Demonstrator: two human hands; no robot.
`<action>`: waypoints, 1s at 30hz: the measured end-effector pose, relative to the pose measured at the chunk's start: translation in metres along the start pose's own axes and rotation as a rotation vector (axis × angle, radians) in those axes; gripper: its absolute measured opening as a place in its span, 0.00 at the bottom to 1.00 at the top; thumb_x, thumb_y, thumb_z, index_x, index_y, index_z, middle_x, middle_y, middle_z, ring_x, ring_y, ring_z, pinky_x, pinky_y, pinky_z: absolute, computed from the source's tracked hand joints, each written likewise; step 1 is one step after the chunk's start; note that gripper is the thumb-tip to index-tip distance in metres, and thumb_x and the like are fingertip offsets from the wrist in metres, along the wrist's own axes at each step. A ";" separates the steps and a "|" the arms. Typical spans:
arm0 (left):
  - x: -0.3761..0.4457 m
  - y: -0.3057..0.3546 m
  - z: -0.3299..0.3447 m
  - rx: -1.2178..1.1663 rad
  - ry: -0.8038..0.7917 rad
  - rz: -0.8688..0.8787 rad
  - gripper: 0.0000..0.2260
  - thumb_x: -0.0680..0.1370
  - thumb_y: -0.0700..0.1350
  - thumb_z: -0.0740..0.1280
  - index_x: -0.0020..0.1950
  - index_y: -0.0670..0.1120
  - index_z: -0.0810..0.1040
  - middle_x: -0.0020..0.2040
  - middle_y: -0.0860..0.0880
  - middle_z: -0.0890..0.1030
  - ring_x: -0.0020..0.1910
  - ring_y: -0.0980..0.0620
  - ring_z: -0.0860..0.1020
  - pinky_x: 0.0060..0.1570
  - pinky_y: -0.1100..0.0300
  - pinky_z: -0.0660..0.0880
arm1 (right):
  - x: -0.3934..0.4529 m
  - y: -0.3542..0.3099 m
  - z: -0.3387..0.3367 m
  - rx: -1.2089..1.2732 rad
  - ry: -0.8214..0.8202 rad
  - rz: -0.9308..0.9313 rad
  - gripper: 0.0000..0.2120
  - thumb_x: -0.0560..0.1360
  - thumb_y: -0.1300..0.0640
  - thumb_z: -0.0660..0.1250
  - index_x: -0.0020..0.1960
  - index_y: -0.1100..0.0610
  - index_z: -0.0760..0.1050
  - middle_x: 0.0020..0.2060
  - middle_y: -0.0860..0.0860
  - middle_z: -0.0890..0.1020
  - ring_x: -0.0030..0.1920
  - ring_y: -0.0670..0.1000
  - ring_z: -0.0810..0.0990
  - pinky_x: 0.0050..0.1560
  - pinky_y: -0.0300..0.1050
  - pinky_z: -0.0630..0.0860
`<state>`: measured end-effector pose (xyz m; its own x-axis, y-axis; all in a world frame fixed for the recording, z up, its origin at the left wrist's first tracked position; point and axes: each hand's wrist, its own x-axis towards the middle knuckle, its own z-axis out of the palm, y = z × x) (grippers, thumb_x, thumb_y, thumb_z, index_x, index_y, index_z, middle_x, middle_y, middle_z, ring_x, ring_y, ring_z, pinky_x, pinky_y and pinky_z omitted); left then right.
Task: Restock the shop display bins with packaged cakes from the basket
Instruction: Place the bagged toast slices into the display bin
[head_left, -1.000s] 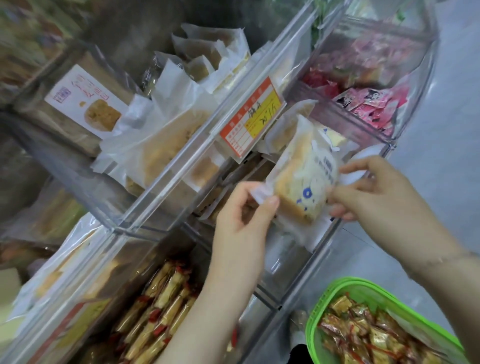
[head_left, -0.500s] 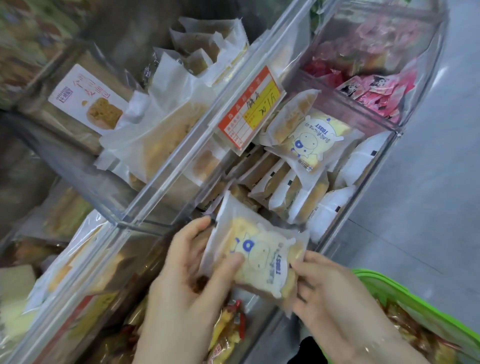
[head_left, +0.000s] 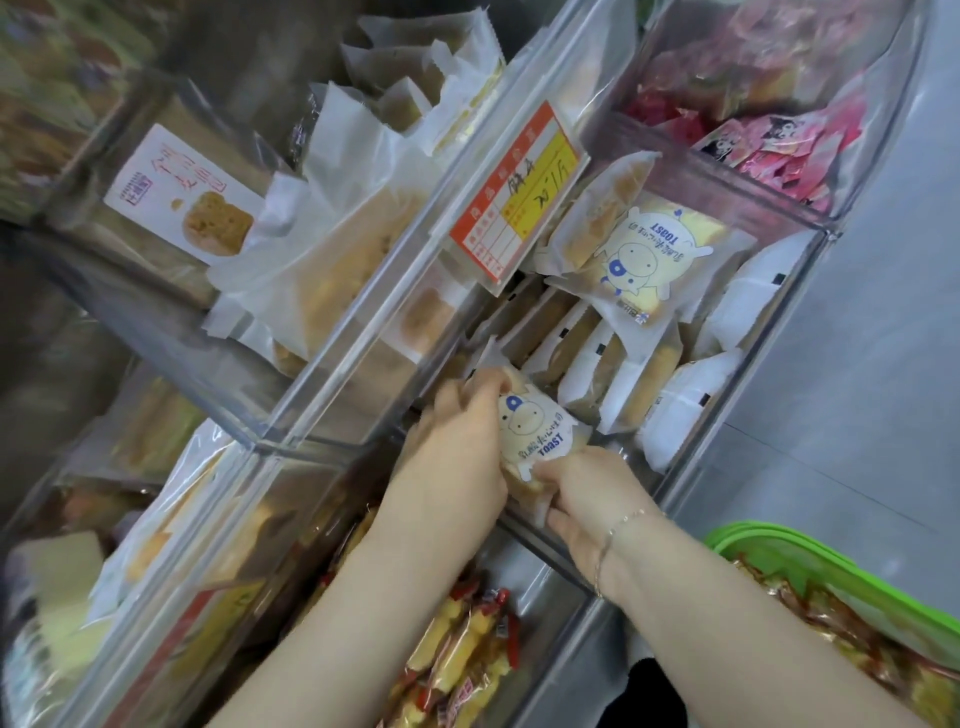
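Clear acrylic display bins stand stacked at a slant in a shop aisle, with grey floor to the right. The middle bin (head_left: 769, 332) holds a row of white toast-cake packets standing on edge.

Half a second ago both hands held the toast cake packet (head_left: 535, 431) flat and face-up in front of the bin's near wall; a second ago it was raised higher, near the price tag (head_left: 511, 192). Now it has been lowered and pushed in at the near-left end of the bin, its cartoon face turned toward the camera. By my reading the placing is almost done, and only the letting go and a nudge into line are left for this packet.

The left hand (head_left: 457, 431) curls over the packet's upper left edge, fingers bent round the wrapper. The right hand (head_left: 587, 488), a thin bracelet at its wrist, pinches the lower right corner, thumb on the printed face. Both hands are grasping it, neither relaxed.

Just beyond the grip stand the upright packets (head_left: 613, 374), and further up another toast packet (head_left: 644, 254) lies flat on top. Down and right of the right hand is the green basket (head_left: 831, 561), with wrapped snacks in it.
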<state>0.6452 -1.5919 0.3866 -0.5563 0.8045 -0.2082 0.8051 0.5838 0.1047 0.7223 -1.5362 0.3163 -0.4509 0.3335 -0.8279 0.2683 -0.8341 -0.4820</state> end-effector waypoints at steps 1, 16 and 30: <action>0.003 -0.001 0.002 0.032 -0.033 -0.024 0.27 0.74 0.36 0.64 0.66 0.56 0.59 0.65 0.47 0.67 0.61 0.45 0.73 0.56 0.55 0.72 | 0.008 -0.002 0.002 -0.040 -0.010 0.033 0.13 0.74 0.68 0.61 0.58 0.69 0.72 0.52 0.67 0.79 0.40 0.61 0.76 0.59 0.61 0.74; 0.043 -0.012 0.013 0.061 -0.200 -0.076 0.18 0.71 0.41 0.67 0.56 0.60 0.72 0.59 0.58 0.73 0.54 0.52 0.75 0.51 0.54 0.76 | 0.071 0.011 0.013 -0.036 0.184 0.115 0.26 0.69 0.68 0.65 0.67 0.63 0.67 0.62 0.61 0.75 0.61 0.62 0.75 0.61 0.57 0.74; 0.053 0.006 0.013 0.349 -0.331 -0.098 0.24 0.75 0.37 0.66 0.70 0.47 0.67 0.71 0.45 0.60 0.70 0.44 0.62 0.64 0.49 0.69 | 0.038 -0.016 0.021 -1.140 -0.111 -0.172 0.15 0.79 0.60 0.58 0.64 0.64 0.71 0.62 0.60 0.75 0.62 0.58 0.74 0.54 0.46 0.71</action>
<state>0.6229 -1.5472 0.3632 -0.5833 0.6362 -0.5049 0.8046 0.5379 -0.2516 0.6828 -1.5197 0.2981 -0.6129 0.3165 -0.7240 0.7827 0.1174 -0.6112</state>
